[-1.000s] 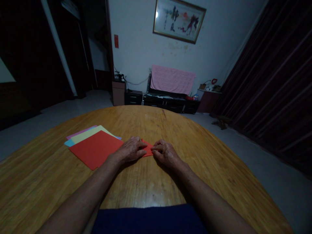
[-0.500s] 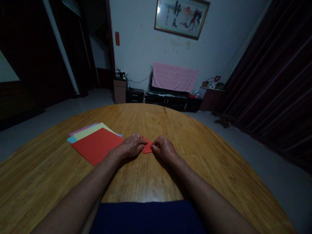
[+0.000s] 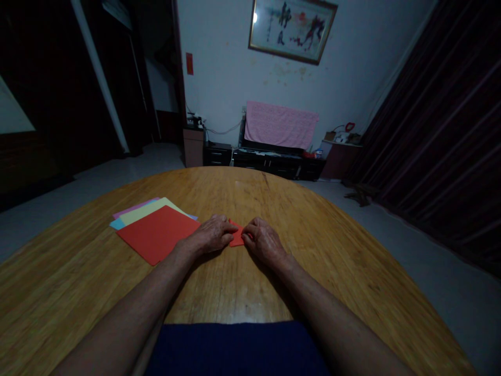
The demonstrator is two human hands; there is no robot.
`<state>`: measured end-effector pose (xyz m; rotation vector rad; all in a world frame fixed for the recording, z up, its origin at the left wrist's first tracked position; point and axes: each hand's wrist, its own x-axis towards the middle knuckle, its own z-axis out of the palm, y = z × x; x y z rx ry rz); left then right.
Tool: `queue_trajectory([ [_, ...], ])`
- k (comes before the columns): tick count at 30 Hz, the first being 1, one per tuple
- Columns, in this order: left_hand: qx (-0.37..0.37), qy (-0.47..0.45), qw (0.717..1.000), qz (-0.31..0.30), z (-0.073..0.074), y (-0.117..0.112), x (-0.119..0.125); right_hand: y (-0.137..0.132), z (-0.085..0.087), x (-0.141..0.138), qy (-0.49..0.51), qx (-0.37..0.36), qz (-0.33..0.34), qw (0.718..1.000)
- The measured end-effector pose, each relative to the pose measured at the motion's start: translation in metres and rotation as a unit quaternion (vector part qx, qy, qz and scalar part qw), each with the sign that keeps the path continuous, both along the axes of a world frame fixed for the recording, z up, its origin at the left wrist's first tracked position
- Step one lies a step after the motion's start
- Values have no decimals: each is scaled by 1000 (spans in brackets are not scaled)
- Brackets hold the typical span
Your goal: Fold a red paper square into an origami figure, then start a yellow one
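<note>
Right fingers (image 3: pixel 250 231) pinching small red paper (image 3: pixel 237 240), left fingers (image 3: pixel 227 227) parted atop, table rim (image 3: pixel 227 169) distant

Under the left hand (image 3: pixel 212 233) and right hand (image 3: pixel 265 242) spreads a round wooden table (image 3: pixel 332 261). Straight ahead of them, beyond its far edge, a low black cabinet (image 3: pixel 278 167) stands against a pale, stained wall (image 3: pixel 219 68) bearing a framed picture (image 3: pixel 293 31). Well to their right hangs a dark curtain (image 3: pixel 426 120); far left is a dark doorway (image 3: pixel 158 57). Light is dim over the pale floor (image 3: pixel 156 159).
</note>
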<state>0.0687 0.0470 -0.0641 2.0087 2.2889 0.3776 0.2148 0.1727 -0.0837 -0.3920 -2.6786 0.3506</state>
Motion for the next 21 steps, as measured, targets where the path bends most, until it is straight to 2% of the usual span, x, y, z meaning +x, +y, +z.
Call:
queue_trajectory([
  [6, 4, 6, 1000, 0, -1, 0, 1, 3, -6, -4, 24, 32, 48, 998],
  [12, 13, 7, 1000, -4, -3, 0, 0, 7, -13, -8, 38, 79, 124, 988],
  [21, 0, -18, 1000, 11, -2, 2, -2, 7, -10, -8, 19, 93, 143, 985],
])
